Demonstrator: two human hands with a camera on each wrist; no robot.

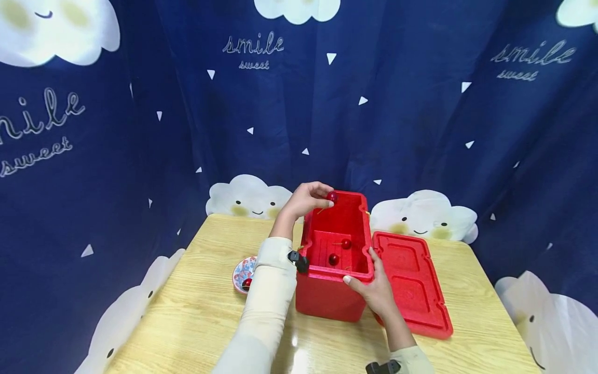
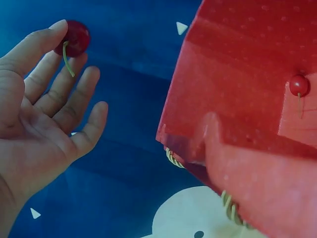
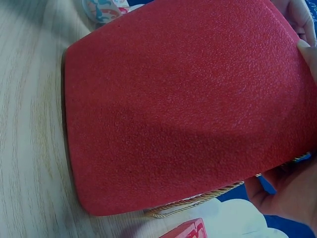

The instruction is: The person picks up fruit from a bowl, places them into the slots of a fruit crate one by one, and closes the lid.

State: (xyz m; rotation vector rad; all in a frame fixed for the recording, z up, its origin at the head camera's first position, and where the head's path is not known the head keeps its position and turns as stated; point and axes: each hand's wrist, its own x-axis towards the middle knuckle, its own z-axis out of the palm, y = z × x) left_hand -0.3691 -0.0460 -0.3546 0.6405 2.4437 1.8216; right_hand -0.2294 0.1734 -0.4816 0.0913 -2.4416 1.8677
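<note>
Taking the red box (image 1: 327, 298) as the clock's centre, with noon away from the person, the left hand (image 1: 307, 199) is raised at 11 o'clock by the far end. Its thumb and index finger pinch a cherry (image 2: 79, 42) with its stem hanging down, the other fingers spread loosely; the left wrist view shows a gap between this fruit and the box wall. The right hand (image 1: 378, 292) clasps the box's corner at 5 o'clock, thumb on the near rim, fingers along the outer side. Two loose cherries (image 1: 334, 259) lie on the box's floor. The red lid (image 1: 411, 296) lies flat on the surface (image 1: 173, 322) at 3 to 4 o'clock, partly behind the right hand. A patterned bowl (image 1: 241, 269) sits at 8 to 9 o'clock with a dark red cherry inside; the left sleeve (image 1: 268, 306) crosses in front, hiding the bowl's right part. A black wrist camera (image 1: 299, 261) blocks some of the box's left rim. Twisted gold cord (image 3: 198, 199) runs along the box's side. A blue curtain (image 1: 280, 114) hangs beyond, at 12.
</note>
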